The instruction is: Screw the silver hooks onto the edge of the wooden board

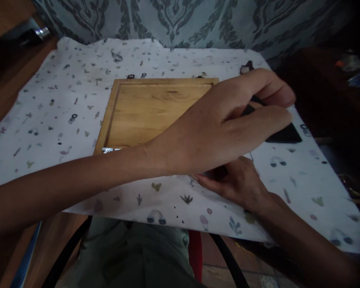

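Observation:
My left hand [222, 120] reaches across the wooden board to the right, thumb and forefinger curled toward each other. Whatever lies in its grasp, if anything, is hidden. Behind it, a flat black object [285, 134] rests on the table; a dark strip also shows between thumb and forefinger. Below, partly covered by the left hand, my right hand [240, 184] is bent with its fingers pointing left. Something dark shows inside its curl, too hidden to name. The wooden board [144, 116] has a raised frame, metal latch parts [108, 150] at its near edge and dark hinges at its far edge.
A white patterned cloth [174, 200] covers the table. A small dark brown item [246, 67] lies near the far right edge. Patterned grey fabric [177, 24] hangs behind. Wooden furniture [15, 76] stands at the left, and a dark cluttered area borders the right.

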Demonstrator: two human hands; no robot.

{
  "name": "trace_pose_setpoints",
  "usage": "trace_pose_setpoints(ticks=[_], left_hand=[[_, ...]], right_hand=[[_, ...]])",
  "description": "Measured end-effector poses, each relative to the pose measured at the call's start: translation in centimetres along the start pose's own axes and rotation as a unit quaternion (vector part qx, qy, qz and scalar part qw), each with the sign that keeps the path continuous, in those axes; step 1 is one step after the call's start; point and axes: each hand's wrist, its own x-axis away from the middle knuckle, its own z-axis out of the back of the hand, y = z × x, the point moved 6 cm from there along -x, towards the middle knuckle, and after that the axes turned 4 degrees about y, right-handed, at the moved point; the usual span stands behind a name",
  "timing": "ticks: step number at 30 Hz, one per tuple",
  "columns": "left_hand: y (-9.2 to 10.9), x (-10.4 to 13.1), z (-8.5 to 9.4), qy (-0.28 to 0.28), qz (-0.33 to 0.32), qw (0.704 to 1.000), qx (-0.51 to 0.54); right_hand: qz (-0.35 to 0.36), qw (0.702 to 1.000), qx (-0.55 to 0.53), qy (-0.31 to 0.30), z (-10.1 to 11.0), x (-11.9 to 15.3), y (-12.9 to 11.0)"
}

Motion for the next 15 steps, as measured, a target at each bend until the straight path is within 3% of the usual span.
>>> trace_pose_setpoints(ticks=[9, 15], left_hand=[[0.4, -0.2, -0.4, -0.033, -0.058, 0.998, 0.006], [-0.1, 0.8, 0.2, -0.046, -0.041, 0.998, 0.029]], right_hand=[[0.001, 1.000, 0.022, 0.005, 0.0, 0.0, 0.1], [-0.012, 1.000, 0.014, -0.009, -0.2, 0.1, 0.4]])
